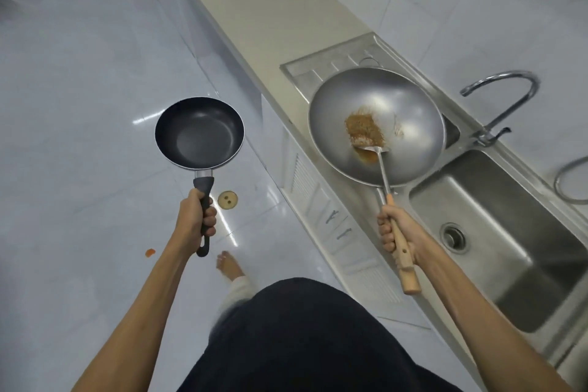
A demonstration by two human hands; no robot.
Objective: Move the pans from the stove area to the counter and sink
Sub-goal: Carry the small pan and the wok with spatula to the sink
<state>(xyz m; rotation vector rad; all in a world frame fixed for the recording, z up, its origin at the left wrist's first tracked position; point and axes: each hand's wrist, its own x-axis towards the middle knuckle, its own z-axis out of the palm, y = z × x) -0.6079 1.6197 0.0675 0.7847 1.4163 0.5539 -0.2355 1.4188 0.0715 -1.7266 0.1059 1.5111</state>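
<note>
My left hand is closed around the black handle of a small dark non-stick frying pan, which hangs level over the floor, left of the counter. My right hand grips the wooden handle of a large grey steel wok, held over the draining board of the steel sink. A metal spatula lies inside the wok with its shaft along the wok handle, beside a brown food residue. The empty pan is clean inside.
The beige counter runs away to the upper left. A curved tap stands behind the sink basin with its drain. On the glossy tiled floor are a round drain cover, an orange scrap and my bare foot.
</note>
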